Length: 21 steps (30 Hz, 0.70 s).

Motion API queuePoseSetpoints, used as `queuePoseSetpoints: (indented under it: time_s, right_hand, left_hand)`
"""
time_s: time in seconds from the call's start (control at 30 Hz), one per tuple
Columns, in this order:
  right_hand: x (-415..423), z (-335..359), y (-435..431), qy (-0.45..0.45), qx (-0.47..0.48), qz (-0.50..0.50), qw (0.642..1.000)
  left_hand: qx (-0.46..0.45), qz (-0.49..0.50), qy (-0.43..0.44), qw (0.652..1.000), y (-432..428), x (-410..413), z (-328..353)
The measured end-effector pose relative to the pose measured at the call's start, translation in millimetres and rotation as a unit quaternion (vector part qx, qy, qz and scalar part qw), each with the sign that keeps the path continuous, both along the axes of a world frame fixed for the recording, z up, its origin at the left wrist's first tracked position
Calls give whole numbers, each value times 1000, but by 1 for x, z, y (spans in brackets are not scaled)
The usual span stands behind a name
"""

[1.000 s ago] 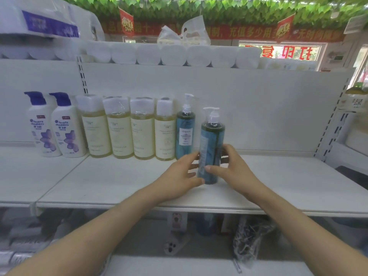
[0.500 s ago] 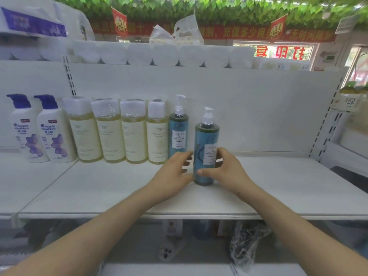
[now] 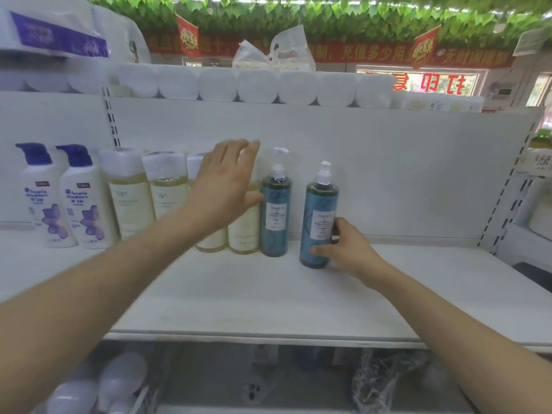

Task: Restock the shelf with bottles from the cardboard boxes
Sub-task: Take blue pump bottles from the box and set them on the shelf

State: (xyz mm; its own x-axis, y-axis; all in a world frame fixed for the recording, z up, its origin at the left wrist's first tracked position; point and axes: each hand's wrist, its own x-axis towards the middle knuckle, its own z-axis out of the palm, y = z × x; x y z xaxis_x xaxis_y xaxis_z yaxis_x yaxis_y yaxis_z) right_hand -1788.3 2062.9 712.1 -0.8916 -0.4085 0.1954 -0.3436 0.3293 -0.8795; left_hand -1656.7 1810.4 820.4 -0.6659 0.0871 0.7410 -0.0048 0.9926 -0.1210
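Fingers point(image 3: 343, 227) of the right hand point(image 3: 349, 253) curled round the lower part of the teal pump bottle point(image 3: 316, 198). The thumb lay across its front near the base and the rest wrapped behind its right side, a firm hold.

That bottle stood upright on the white shelf point(image 3: 268, 294), a little right of the middle of the frame. It was tall, slim and round, with a see-through blue-teal body carrying a pale swirling pattern. The contents looked darker green at the shoulder. A white upright label on the front read "ZHIDUO" at the top over small print too fine to read. A pale pump head sat on the neck.

Just to its left, with a clear gap between them, stood a second teal bottle point(image 3: 276, 210) of the same make, set slightly further back against the shelf's rear panel.

The left hand point(image 3: 225, 186) was raised at the centre of the frame with its fingers point(image 3: 239, 150) straight and slightly spread, holding nothing. It sat in front of the row of cream bottles point(image 3: 131, 198), hiding parts of the two on the right. Whether it touched them could not be told. Its thumb tip lay at the left edge of the second teal bottle.

At the far left stood two white shampoo bottles point(image 3: 86, 201) with dark blue pumps and purple flower prints. Along the top of the frame ran a line of white paper rolls point(image 3: 257, 85), with a crumpled plastic bag point(image 3: 274, 52) above them.
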Motion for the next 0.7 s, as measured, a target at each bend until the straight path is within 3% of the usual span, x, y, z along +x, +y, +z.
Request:
queuePoseSetpoints:
  time_s: [0.17, 0.3, 0.7]
  right_hand:
    - [-1, 2, -14, 13, 8, -17, 1000]
    - [-4, 5, -27, 14, 17, -22, 1000]
    - [-16, 4, -41, 12, 16, -27, 999]
  left_hand:
    - [-123, 46, -108, 985, 7, -31, 30]
    - [-125, 57, -141, 980, 16, -46, 28]
    - [-83, 44, -119, 988, 17, -56, 19]
